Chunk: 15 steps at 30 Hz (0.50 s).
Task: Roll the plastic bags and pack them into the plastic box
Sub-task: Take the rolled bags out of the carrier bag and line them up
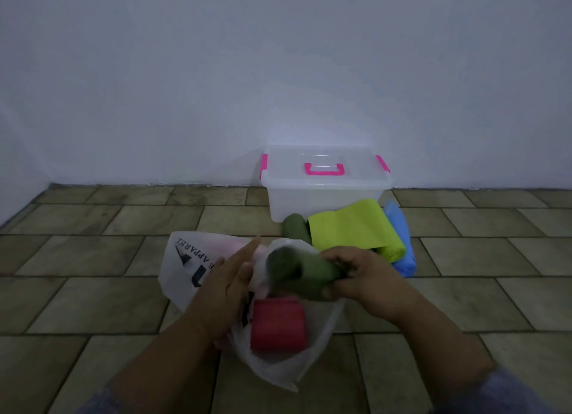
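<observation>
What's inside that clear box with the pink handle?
The box has its lid on. Through its cloudy walls no coloured shapes show, so it looks empty. Its lower front is covered by the lime bag and a green roll.

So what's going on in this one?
A person is handling plastic bags on a tiled floor. The right hand grips a dark green roll; the left hand is open beside it, over a white printed bag. A red roll lies on that bag. The clear plastic box has its lid on. A lime-green bag, a blue bag and a second dark green roll lie in front of it.
</observation>
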Each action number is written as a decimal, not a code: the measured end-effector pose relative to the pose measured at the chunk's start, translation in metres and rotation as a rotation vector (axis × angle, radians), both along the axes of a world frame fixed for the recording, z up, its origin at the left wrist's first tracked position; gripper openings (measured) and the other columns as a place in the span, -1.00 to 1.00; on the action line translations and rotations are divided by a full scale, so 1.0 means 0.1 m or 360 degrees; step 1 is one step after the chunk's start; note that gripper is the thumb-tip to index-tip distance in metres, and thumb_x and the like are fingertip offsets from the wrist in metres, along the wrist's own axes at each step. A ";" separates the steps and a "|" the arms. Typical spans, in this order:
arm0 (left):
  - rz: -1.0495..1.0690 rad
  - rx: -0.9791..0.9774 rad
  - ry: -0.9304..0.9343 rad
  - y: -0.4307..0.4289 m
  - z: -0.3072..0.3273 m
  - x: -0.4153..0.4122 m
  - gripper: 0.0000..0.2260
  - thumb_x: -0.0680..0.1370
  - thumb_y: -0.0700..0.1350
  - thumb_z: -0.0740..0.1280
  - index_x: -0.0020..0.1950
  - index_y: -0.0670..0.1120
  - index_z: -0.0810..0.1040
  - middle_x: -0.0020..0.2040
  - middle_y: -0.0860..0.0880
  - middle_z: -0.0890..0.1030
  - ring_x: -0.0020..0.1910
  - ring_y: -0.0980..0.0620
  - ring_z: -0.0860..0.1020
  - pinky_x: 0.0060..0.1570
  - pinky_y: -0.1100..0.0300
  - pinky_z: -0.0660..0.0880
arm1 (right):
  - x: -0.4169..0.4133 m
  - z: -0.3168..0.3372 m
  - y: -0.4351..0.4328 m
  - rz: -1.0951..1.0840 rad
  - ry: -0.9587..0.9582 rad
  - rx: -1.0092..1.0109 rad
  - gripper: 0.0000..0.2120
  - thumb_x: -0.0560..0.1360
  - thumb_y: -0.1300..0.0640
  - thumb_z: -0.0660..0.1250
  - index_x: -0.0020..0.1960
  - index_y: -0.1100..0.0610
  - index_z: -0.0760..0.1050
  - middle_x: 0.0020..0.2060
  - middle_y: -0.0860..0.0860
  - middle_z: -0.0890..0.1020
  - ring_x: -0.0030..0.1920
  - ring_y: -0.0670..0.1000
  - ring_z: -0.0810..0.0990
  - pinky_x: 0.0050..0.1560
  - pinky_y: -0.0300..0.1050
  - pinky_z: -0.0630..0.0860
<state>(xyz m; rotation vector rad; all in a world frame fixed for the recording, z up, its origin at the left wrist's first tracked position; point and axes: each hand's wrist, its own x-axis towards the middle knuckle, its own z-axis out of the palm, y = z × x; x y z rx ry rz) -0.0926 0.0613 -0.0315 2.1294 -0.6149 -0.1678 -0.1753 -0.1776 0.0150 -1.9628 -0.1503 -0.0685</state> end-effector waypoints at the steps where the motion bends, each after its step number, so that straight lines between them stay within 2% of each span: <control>1: 0.0008 0.0087 -0.0002 -0.01 -0.02 0.01 -0.57 0.49 0.37 -0.13 0.35 0.38 0.13 0.43 0.15 0.31 0.44 0.17 0.13 0.49 0.06 -0.04 | -0.04 -0.02 -0.05 -0.0043 0.0019 0.0374 -0.64 0.20 0.30 0.45 -0.03 0.06 0.64 -0.16 -0.10 0.69 -0.11 -0.15 0.63 -0.14 -0.29 0.53; 4: -0.0065 0.0462 -0.0221 -0.07 -0.09 0.05 -0.50 0.54 0.22 -0.13 0.47 0.17 0.13 0.51 0.11 0.22 0.43 0.29 0.04 0.45 0.17 -0.15 | -0.02 -0.11 -0.18 -0.0356 -0.0008 0.1230 -0.68 0.29 0.32 0.41 0.04 0.17 0.63 -0.01 0.14 0.69 0.02 0.10 0.65 -0.02 -0.07 0.59; 5: -0.0071 0.0527 -0.0272 -0.08 -0.10 0.07 -0.48 0.56 0.21 -0.13 0.50 0.11 0.15 0.52 0.11 0.20 0.45 0.28 0.04 0.45 0.15 -0.15 | 0.02 -0.10 -0.21 -0.0526 0.0006 0.1334 -0.72 0.36 0.29 0.37 0.06 0.18 0.61 0.02 0.16 0.68 0.05 0.14 0.65 0.03 0.00 0.59; 6: -0.0068 0.0568 -0.0300 -0.10 -0.11 0.09 -0.48 0.59 0.19 -0.13 0.51 0.07 0.16 0.52 0.11 0.19 0.47 0.25 0.04 0.45 0.13 -0.15 | 0.07 -0.09 -0.26 -0.0761 0.0025 0.1225 -0.75 0.40 0.25 0.36 0.07 0.17 0.60 0.00 0.14 0.68 0.04 0.15 0.64 0.05 0.06 0.59; 7: -0.0062 0.0585 -0.0313 -0.11 -0.13 0.10 -0.50 0.61 0.18 -0.12 0.52 0.05 0.16 0.52 0.11 0.19 0.48 0.23 0.04 0.45 0.12 -0.14 | 0.12 -0.07 -0.31 -0.1020 0.0035 0.0891 -0.77 0.41 0.17 0.36 0.07 0.13 0.58 -0.06 0.08 0.69 -0.02 0.12 0.65 -0.01 0.08 0.60; 9: -0.0054 0.0581 -0.0320 -0.12 -0.14 0.12 -0.47 0.59 0.19 -0.12 0.51 0.04 0.18 0.52 0.10 0.19 0.45 0.26 0.03 0.44 0.13 -0.14 | 0.22 -0.05 -0.40 -0.1365 0.0010 -0.0051 -0.68 0.37 0.05 0.38 0.11 0.06 0.51 -0.22 -0.11 0.59 -0.22 -0.04 0.59 -0.28 -0.12 0.51; 11: -0.0039 0.0565 -0.0318 -0.12 -0.15 0.12 -0.43 0.55 0.20 -0.15 0.51 0.03 0.18 0.52 0.11 0.20 0.40 0.33 0.02 0.43 0.15 -0.15 | 0.34 -0.02 -0.40 -0.1351 -0.0065 -0.0753 -0.55 0.34 0.02 0.38 0.20 -0.02 0.39 -0.21 -0.13 0.47 -0.27 -0.04 0.47 -0.33 -0.19 0.33; 13: -0.0033 0.0560 -0.0312 -0.12 -0.16 0.11 -0.42 0.54 0.20 -0.14 0.51 0.03 0.19 0.51 0.11 0.21 0.38 0.35 0.02 0.44 0.14 -0.14 | 0.46 -0.02 -0.33 -0.1240 -0.0110 -0.1192 -0.58 0.38 -0.01 0.35 0.20 -0.02 0.34 -0.12 -0.04 0.42 -0.23 0.01 0.40 -0.33 -0.17 0.28; 15: -0.0035 0.0571 -0.0310 -0.12 -0.15 0.11 -0.44 0.57 0.19 -0.14 0.51 0.03 0.19 0.52 0.11 0.21 0.37 0.35 0.01 0.44 0.13 -0.14 | 0.57 -0.01 -0.28 -0.1126 -0.0056 -0.1461 -0.64 0.43 -0.02 0.31 0.19 0.04 0.37 -0.04 0.06 0.44 -0.17 0.08 0.43 -0.34 -0.12 0.35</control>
